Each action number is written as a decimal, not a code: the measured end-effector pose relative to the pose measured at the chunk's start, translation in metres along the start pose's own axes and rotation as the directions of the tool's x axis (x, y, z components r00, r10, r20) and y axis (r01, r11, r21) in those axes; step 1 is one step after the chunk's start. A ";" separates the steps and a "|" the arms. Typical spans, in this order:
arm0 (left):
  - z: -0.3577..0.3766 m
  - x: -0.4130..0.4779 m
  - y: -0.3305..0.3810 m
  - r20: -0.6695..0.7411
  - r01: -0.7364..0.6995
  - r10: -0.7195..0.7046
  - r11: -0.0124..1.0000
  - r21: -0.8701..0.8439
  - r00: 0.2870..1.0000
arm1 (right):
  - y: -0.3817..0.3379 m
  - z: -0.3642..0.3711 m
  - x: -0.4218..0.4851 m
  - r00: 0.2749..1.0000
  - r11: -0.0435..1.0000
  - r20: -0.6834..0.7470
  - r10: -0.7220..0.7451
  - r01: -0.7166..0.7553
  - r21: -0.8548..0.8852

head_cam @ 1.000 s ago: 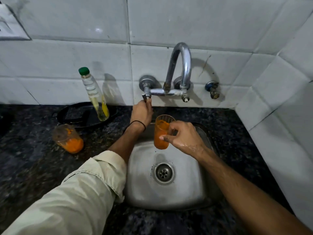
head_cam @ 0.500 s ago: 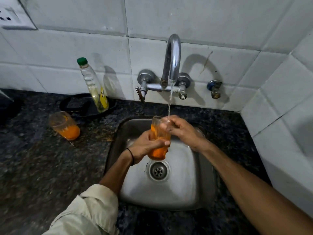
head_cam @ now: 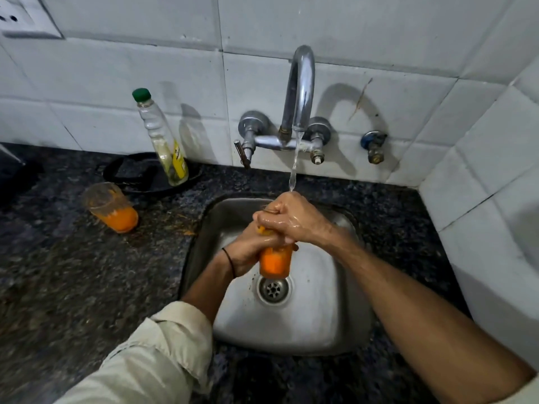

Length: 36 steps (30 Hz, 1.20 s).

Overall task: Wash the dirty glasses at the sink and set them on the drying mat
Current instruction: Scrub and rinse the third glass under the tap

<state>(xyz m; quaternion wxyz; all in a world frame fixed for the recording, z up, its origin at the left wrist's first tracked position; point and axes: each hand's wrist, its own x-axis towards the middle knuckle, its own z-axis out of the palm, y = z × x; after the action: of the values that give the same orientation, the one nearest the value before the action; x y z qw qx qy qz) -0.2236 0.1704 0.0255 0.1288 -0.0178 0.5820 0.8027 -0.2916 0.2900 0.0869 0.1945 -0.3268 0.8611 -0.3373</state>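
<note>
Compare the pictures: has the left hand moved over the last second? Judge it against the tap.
Yes. The left hand has dropped from the tap lever down into the sink, where it now grips the glass above the drain.

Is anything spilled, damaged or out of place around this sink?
Small orange-brown scraps lie scattered on the counter between the standing dirty glass and the sink, like spilled residue. A brown streak marks the wall tile right of the tap; crack or stain, I cannot tell.
</note>
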 end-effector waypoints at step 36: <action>0.018 0.022 -0.012 -0.339 0.050 0.138 0.869 0.491 0.931 | -0.003 0.021 0.003 0.895 0.914 -0.381 0.231 -0.334 -0.231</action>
<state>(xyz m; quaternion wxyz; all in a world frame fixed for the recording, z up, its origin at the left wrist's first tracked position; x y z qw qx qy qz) -0.2404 0.1946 0.0161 0.0008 -0.1190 0.7808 0.6133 -0.2809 0.2771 0.0739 0.0374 -0.1574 0.9604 -0.2269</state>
